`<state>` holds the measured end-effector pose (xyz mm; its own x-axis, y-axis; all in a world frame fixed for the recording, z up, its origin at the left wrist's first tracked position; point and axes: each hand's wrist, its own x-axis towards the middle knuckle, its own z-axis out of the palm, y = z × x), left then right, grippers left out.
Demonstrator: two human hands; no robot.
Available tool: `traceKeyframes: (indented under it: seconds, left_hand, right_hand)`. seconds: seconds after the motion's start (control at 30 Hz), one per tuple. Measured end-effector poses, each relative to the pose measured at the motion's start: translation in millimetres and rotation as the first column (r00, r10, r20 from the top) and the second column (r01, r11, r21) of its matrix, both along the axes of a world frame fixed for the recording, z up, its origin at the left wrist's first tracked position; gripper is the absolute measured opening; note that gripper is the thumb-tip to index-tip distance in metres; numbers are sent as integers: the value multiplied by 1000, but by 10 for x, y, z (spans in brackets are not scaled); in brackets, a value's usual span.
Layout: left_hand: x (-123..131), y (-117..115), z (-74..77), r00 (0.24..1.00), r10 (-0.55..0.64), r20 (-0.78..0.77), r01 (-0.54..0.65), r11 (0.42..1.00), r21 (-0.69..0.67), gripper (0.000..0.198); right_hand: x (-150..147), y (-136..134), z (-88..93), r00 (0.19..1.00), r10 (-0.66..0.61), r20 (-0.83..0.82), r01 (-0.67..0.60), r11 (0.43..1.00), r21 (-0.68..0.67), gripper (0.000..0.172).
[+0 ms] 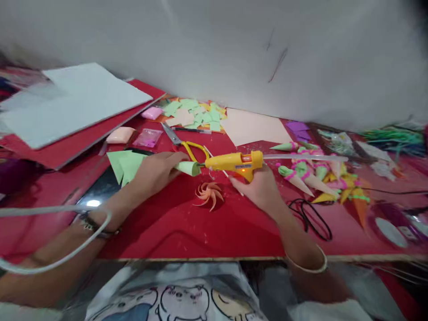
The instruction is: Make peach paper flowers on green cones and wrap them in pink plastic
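Note:
My left hand is closed on a small roll of light green paper, its open end turned to the right. In my right hand is a yellow glue gun with a long clear glue stick out of its back and an orange light glowing on its handle. The nozzle touches or nearly touches the roll's end. Below them, an orange paper swirl with curved points lies on the red table. Scissors with yellow handles lie just behind, partly hidden by my left hand.
Green paper pieces and a dark phone-like slab lie at left. White sheets rest on a red board. Green scraps lie at the back. Several decorated paper cones and a black cord are at right. A white cable crosses at left.

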<state>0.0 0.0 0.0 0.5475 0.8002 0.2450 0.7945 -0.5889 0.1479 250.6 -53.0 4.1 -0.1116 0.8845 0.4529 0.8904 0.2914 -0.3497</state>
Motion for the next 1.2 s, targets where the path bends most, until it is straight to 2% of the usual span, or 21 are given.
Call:
traceKeyframes:
  seconds: [0.13, 0.27, 0.4, 0.53, 0.6, 0.7, 0.77, 0.97, 1.03, 1.1, 1.17, 1.2]
  left_hand:
    - [18, -29, 29, 999, 44, 12, -44, 998, -38, 23]
    - [32, -38, 69, 995, 101, 18, -100, 992, -82, 23]
    - [34, -29, 80, 996, 82, 18, -80, 990, -117, 22]
    - [24, -24, 82, 997, 67, 29, -61, 986, -155, 22]
    - [23, -23, 82, 998, 44, 41, -37, 986, -164, 22]
    - [34, -15, 67, 997, 78, 27, -73, 985, -158, 26]
    - [46, -6, 50, 991, 131, 12, -128, 982, -142, 32]
    - [60, -5, 38, 986, 168, 11, -164, 975, -149, 35]
    - [60, -7, 44, 983, 182, 8, -179, 971, -160, 34]
    - [61, -2, 43, 983, 183, 1, -180, 969, -170, 35]
    - [66, 10, 31, 985, 172, -9, -170, 969, -178, 36]
    - [69, 17, 22, 986, 168, -15, -168, 969, -181, 36]
  right_hand:
    - [39, 40, -4, 1000, -9, 20, 9, 1000, 12, 25]
    - [174, 118, -10, 990, -136, 40, 134, 990, 53, 30]
    - [383, 181, 27, 987, -158, 0, 158, 986, 59, 28]
    - [621, 171, 6, 957, -289, 17, 288, 957, 45, 36]
    - [737, 147, -59, 931, -359, 66, 361, 932, -19, 36]
    - [874, 118, -171, 940, -315, 133, 337, 917, -213, 34]
    - [921, 114, -211, 945, -293, 143, 321, 911, -259, 35]
    - [884, 89, -103, 917, -296, 269, 368, 886, -281, 35]
    - [820, 12, -23, 868, -309, 389, 428, 862, -270, 36]
    - [708, -104, 74, 797, -362, 483, 500, 844, -192, 38]
    - [536, -229, 184, 814, -324, 482, 436, 889, -139, 35]
    - [431, -284, 239, 855, -238, 460, 345, 924, -164, 30]
